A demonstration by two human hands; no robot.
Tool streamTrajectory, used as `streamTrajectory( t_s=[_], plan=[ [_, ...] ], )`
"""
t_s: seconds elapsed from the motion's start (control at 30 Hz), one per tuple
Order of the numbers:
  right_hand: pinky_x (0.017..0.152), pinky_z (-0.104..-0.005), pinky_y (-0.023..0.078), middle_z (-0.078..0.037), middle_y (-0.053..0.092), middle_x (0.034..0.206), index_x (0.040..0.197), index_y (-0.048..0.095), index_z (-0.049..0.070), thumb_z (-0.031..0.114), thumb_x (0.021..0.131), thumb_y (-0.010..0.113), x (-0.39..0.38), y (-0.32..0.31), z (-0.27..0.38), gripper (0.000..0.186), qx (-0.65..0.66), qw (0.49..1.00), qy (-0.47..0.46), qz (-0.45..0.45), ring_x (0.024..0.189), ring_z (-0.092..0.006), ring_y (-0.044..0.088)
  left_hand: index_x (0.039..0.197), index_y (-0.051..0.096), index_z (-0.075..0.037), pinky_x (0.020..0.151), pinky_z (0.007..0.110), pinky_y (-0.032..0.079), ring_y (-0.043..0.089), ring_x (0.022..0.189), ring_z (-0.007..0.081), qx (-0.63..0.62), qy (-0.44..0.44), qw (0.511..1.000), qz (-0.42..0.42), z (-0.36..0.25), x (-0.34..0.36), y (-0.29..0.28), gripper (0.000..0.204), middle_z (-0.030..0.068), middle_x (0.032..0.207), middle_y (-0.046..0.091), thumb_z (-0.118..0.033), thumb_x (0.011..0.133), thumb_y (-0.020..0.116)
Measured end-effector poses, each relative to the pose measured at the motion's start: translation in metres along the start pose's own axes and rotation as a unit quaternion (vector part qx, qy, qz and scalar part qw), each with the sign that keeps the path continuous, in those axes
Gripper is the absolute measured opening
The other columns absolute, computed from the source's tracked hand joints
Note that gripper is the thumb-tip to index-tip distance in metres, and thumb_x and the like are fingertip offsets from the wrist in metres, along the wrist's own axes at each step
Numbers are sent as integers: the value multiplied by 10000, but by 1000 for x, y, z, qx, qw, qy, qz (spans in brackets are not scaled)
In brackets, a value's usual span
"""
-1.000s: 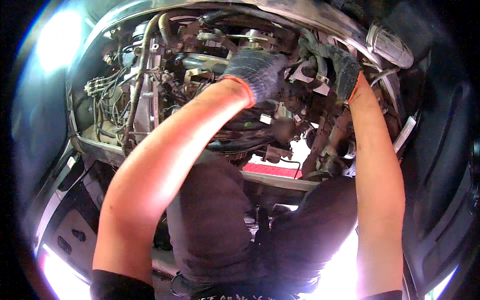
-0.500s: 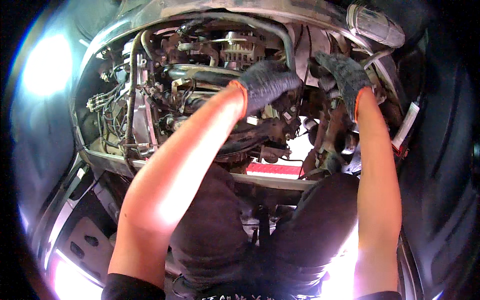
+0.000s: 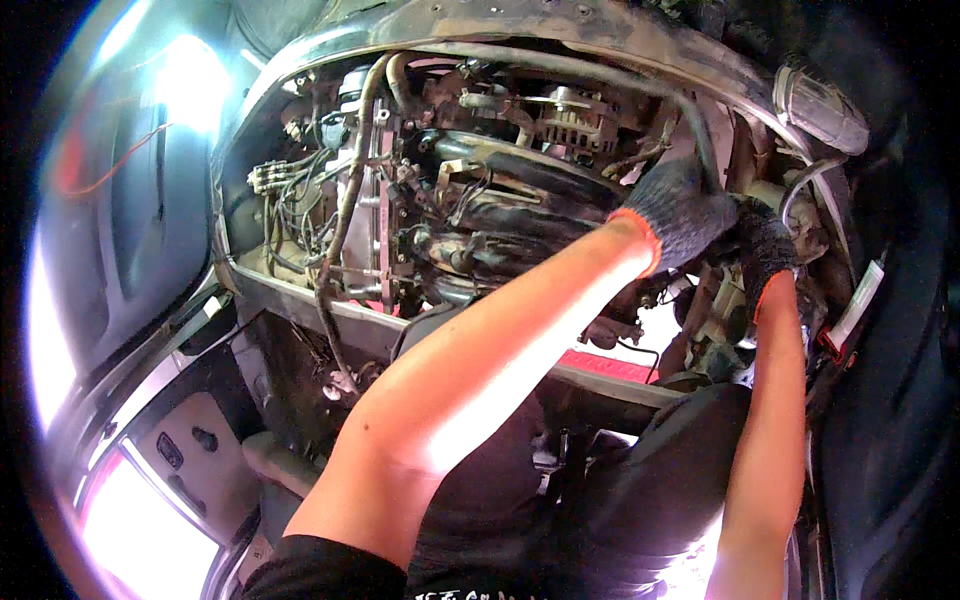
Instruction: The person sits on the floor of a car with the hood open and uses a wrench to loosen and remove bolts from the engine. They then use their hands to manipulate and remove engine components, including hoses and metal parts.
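Both my hands wear dark knit gloves with orange cuffs and meet at the right side of an open engine bay. My left hand [image 3: 682,215] is closed at the lower end of a long dark hose [image 3: 640,82], which curves along the far edge and comes down to its fingers. Beside it, nearly touching the left fingertips, my right hand [image 3: 768,248] reaches among grimy parts with curled fingers. What the right fingers grip is hidden. A thin grey tube [image 3: 797,190] bends just beyond the right hand.
The engine [image 3: 520,185] fills the middle, with a finned alternator [image 3: 578,125] at the far side. Wires and a ribbed conduit [image 3: 350,190] run at the left. A cylindrical housing [image 3: 822,110] sits far right. A bright lamp [image 3: 190,85] shines at the left; the bay's metal edge [image 3: 610,385] lies near me.
The view has swung left, so the engine sits farther right in it. My left hand has moved right toward the right hand. My right hand has come down nearer to me.
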State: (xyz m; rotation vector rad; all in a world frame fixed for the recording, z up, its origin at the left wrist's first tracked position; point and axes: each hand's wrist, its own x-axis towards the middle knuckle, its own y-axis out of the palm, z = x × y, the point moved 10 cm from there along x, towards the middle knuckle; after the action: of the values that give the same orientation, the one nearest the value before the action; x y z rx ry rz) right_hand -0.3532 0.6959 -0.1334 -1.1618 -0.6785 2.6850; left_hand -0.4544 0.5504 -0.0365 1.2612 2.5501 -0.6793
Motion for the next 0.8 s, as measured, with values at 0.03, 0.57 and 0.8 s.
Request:
streamTrajectory(
  t_s=[0.03,0.57,0.8],
  plan=[
    [750,-345,543,-115,711,1009,1143,705,93,224,900,637,-2,0,7,283,42,999,-1,-13,836,-223,671,917,694,32,810,462,522,655,898,419,33,-5,999,-5,-1,7,-7,346,277,879,680,-297,820,651],
    [851,-346,527,-150,699,1052,1144,669,54,181,876,641,-2,-11,44,298,-9,983,-176,-54,913,-274,662,991,733,-29,750,385,513,687,816,247,165,89,970,156,30,15,0,348,166,877,722,-336,889,607],
    [851,-356,524,-157,694,1048,1157,658,51,178,890,624,2,-15,46,298,-19,982,-170,-74,918,-281,659,910,712,33,768,464,512,679,820,390,219,-2,954,202,27,13,16,436,269,854,690,-378,862,572]
  ],
)
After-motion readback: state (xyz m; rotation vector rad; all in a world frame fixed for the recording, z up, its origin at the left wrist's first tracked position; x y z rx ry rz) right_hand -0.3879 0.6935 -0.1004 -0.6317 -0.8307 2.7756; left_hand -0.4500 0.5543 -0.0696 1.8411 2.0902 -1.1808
